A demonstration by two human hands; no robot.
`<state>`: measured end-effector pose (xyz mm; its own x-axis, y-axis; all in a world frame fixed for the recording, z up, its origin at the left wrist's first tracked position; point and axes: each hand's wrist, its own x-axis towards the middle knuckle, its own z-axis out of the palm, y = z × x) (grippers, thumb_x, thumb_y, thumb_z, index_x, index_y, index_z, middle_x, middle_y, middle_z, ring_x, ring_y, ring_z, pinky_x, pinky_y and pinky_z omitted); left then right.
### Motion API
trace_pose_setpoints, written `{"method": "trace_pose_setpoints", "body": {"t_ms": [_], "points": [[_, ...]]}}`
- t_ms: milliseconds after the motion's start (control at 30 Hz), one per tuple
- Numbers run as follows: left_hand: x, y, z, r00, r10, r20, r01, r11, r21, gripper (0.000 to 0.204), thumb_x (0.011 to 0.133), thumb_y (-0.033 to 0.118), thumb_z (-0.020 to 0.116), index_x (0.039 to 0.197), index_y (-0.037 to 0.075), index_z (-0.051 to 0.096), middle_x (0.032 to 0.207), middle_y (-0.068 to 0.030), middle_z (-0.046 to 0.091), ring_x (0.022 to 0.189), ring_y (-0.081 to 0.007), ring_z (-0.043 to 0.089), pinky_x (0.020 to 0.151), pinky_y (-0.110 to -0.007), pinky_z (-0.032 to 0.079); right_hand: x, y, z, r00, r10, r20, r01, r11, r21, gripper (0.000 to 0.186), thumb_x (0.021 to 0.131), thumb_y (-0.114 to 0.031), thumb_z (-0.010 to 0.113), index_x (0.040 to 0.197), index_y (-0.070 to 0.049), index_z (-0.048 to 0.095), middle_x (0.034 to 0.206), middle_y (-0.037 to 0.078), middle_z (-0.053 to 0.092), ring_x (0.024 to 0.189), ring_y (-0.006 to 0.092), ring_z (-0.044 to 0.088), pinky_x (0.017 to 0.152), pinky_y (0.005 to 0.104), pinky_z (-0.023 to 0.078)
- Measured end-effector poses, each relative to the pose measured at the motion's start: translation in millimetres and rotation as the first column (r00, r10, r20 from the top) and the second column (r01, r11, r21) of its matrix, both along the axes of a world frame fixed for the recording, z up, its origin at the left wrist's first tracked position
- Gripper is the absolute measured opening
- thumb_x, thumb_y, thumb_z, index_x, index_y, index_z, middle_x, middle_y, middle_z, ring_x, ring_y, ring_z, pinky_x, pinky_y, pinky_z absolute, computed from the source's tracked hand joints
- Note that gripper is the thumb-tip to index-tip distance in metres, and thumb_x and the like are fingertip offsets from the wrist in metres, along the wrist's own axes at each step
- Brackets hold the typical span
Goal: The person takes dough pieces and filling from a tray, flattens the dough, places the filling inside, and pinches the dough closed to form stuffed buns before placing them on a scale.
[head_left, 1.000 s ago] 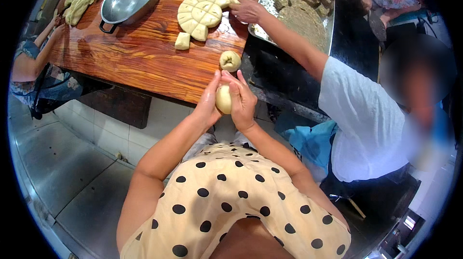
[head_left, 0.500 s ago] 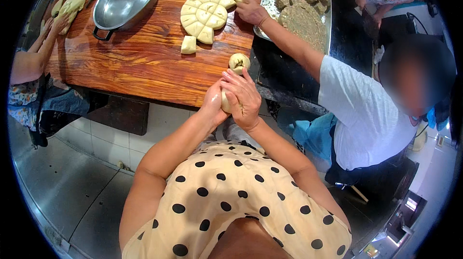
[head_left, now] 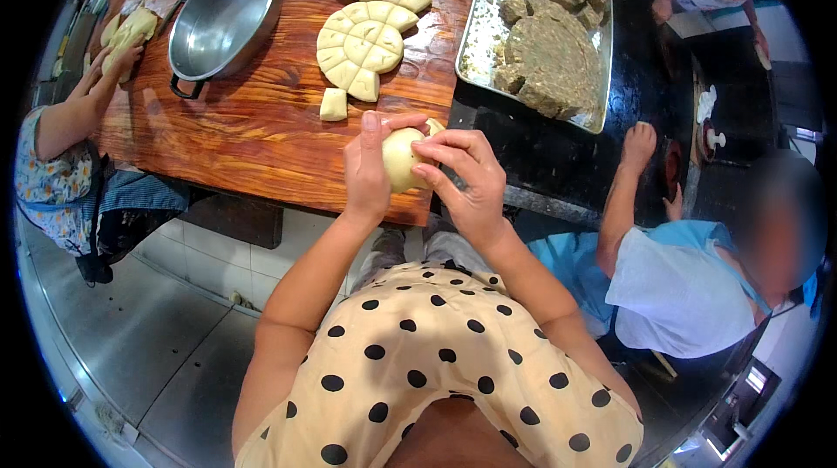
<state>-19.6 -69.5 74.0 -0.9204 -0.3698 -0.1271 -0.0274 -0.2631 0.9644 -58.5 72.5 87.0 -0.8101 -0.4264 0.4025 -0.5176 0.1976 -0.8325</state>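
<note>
1. The left hand [head_left: 367, 170] is half open, cupping the left side of a dough ball [head_left: 400, 159]; the right hand [head_left: 427, 160] curls inward, its fingertips pressing the ball's right side.
2. The ball, pale yellow, smooth and rounded, sits between both hands above the near edge of the bench [head_left: 235, 132], glossy wood with streaky reddish-brown grain.
3. Beyond lies a scored dough round [head_left: 359, 45], soft and matte.
4. A shiny metal tray [head_left: 481, 45] carries coarse, crumbly brown lumps [head_left: 551, 58].
5. An oval metal basin [head_left: 222, 19] gleams at left.
</note>
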Motion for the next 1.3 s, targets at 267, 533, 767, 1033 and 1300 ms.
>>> {"method": "trace_pose_setpoints", "body": {"t_ms": [267, 533, 767, 1033, 1300], "points": [[-16, 1, -2, 0.993, -0.079, 0.085, 0.091, 0.983, -0.157, 0.062, 0.106, 0.043, 0.031, 0.096, -0.004, 0.070, 0.085, -0.0120, 0.070, 0.077, -0.0166, 0.065, 0.071, -0.029, 0.052, -31, 14, 13, 0.982, 0.162, 0.100, -0.172, 0.981, 0.094, 0.014, 0.077, -0.006, 0.076, 0.090, -0.005, 0.073, 0.088, 0.008, 0.064, 0.080, 0.0227, 0.063, 0.066, 0.0325, 0.051], [-31, 2, -11, 0.949, -0.177, 0.259, 0.109, 0.960, 0.258, 0.064, 0.104, 0.047, 0.032, 0.098, -0.005, 0.068, 0.088, -0.0149, 0.070, 0.078, -0.0213, 0.068, 0.070, -0.031, 0.055, -46, 14, -10, 0.913, 0.083, 0.400, -0.014, 0.985, -0.173, 0.008, 0.089, -0.008, 0.067, 0.093, -0.001, 0.064, 0.086, 0.006, 0.063, 0.074, 0.0138, 0.061, 0.064, 0.0281, 0.051], [-47, 9, -43, 0.904, -0.323, 0.279, -0.085, 0.506, 0.859, 0.064, 0.101, 0.052, 0.037, 0.119, -0.007, 0.056, 0.114, -0.0228, 0.063, 0.101, -0.0336, 0.066, 0.089, -0.050, 0.056, -182, 98, -45, 0.839, -0.491, 0.234, 0.534, 0.826, -0.183, 0.029, 0.089, -0.013, 0.068, 0.112, -0.001, 0.058, 0.104, 0.013, 0.062, 0.090, 0.0159, 0.061, 0.082, 0.0290, 0.048], [-54, 60, -57, 0.854, -0.366, 0.370, -0.151, 0.506, 0.849, 0.050, 0.099, 0.059, 0.039, 0.116, 0.015, 0.055, 0.106, -0.0087, 0.064, 0.108, -0.0253, 0.063, 0.093, -0.043, 0.054, -63, 47, -29, 0.930, 0.358, 0.084, -0.366, 0.923, 0.122, 0.049, 0.078, -0.021, 0.079, 0.121, -0.003, 0.062, 0.128, 0.015, 0.060, 0.125, 0.0283, 0.053, 0.103, 0.0390, 0.044], [-6, 42, -90, 0.938, -0.158, 0.310, 0.212, 0.966, -0.151, 0.066, 0.090, 0.046, 0.065, 0.137, 0.005, 0.044, 0.136, -0.0122, 0.052, 0.120, -0.0276, 0.056, 0.100, -0.048, 0.046, -46, 83, -82, 0.313, 0.349, 0.883, 0.554, 0.688, -0.468, 0.023, 0.097, -0.022, 0.055, 0.102, -0.001, 0.066, 0.109, 0.015, 0.067, 0.104, 0.0288, 0.065, 0.097, 0.0445, 0.051]]}}
